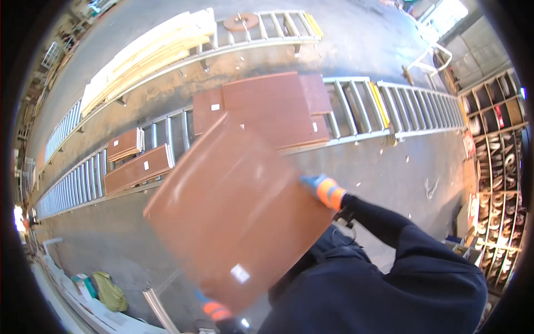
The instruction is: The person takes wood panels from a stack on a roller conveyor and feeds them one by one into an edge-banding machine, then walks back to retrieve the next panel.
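Note:
A large brown panel with a small white label hangs tilted in front of my body, blurred by motion. My right hand, in a blue and orange glove, grips its right edge. Low in the view, my left hand holds the opposite lower-left edge in a matching glove, its fingers mostly hidden. Beyond the held panel, a stack of similar brown panels lies on a roller conveyor. Narrower brown boards rest in piles farther left on the same conveyor.
Behind runs a second roller line bearing pale wooden boards and a round brown disc. Shelves full of rolls stand at the right. At lower left, a green bag lies on a white surface, near a long metal profile.

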`<action>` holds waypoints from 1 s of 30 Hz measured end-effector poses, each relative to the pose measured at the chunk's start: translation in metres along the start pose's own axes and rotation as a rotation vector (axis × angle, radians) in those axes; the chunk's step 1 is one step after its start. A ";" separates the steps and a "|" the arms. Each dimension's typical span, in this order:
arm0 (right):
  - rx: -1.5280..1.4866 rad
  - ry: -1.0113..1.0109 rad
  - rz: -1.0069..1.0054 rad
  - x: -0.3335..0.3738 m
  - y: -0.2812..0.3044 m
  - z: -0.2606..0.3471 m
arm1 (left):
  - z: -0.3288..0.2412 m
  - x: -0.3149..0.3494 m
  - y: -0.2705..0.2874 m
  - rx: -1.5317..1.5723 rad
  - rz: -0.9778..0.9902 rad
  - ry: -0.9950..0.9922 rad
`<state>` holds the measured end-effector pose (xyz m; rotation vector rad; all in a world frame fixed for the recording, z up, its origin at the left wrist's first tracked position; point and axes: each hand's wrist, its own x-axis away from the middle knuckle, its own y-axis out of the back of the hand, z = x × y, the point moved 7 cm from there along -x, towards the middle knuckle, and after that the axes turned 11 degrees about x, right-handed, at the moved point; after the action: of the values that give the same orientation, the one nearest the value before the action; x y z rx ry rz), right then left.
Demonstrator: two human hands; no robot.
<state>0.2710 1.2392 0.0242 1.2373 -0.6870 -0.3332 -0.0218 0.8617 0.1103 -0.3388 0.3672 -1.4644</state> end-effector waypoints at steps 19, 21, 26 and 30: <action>-0.984 0.197 0.559 0.288 -0.089 0.403 | 0.227 0.757 0.425 1.028 1.855 1.084; -0.979 0.163 0.395 0.295 -0.090 0.407 | 0.262 0.739 0.370 0.693 1.907 2.691; -0.936 0.449 0.280 0.419 -0.165 0.540 | 0.316 0.904 0.447 0.342 1.962 2.627; -0.893 0.250 0.509 0.486 -0.266 0.597 | 0.321 1.031 0.450 0.387 1.959 2.531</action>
<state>0.2896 0.4244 0.0159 0.2272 -0.5155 -0.0330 0.5950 -0.1305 0.1655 1.9270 1.5380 0.8707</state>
